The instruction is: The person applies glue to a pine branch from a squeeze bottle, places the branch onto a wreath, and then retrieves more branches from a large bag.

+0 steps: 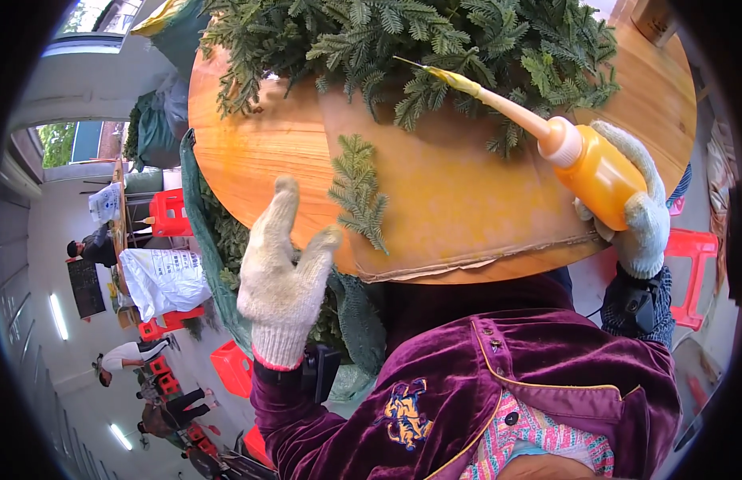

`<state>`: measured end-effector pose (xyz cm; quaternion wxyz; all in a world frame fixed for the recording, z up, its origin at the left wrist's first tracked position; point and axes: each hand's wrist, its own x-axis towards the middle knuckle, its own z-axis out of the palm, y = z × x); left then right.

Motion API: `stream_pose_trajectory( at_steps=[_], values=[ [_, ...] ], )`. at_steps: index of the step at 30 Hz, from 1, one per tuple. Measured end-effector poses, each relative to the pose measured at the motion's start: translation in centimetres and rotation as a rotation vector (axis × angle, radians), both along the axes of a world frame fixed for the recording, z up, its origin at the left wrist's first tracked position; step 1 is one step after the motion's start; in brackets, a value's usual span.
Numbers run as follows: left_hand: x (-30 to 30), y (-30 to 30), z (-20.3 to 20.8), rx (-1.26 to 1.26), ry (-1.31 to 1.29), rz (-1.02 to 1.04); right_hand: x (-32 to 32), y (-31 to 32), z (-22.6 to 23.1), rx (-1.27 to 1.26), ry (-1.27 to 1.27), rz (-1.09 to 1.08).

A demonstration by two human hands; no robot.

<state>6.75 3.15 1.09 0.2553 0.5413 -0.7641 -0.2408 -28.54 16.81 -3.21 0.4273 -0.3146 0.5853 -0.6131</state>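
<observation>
My right hand (647,204), in a white knit glove, is wrapped round an orange squeeze bottle (607,172) with a long tapered nozzle. The bottle tilts so that its thin tip points up and left, over the green fir sprigs. My left hand (287,268), gloved alike, hovers by the table's near left edge, thumb and fingers apart and nothing between them. Just to its right lies a single small fir sprig (357,192) on a sheet of cardboard (459,208) stained yellow. A large pile of fir sprigs (403,48) covers the far side.
The round wooden table (251,152) is in front of me. A green sack (199,200) of more sprigs stands against its left edge. Red plastic stools (691,276) are at both sides. Farther left are a white sack (163,280) and several people at work.
</observation>
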Motion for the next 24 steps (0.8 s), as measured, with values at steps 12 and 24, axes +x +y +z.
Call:
stream_pose_trajectory(
  at_steps=[12, 24],
  values=[
    [-3.4, -0.8, -3.0, -0.346, -0.384, -0.227, 0.3, 0.5, 0.4, 0.008, 0.124, 0.010],
    [-6.0, 0.6, -4.5, -0.490, -0.288, -0.084, 3.2, 2.2, 2.2, -0.115, 0.418, 0.255]
  ],
)
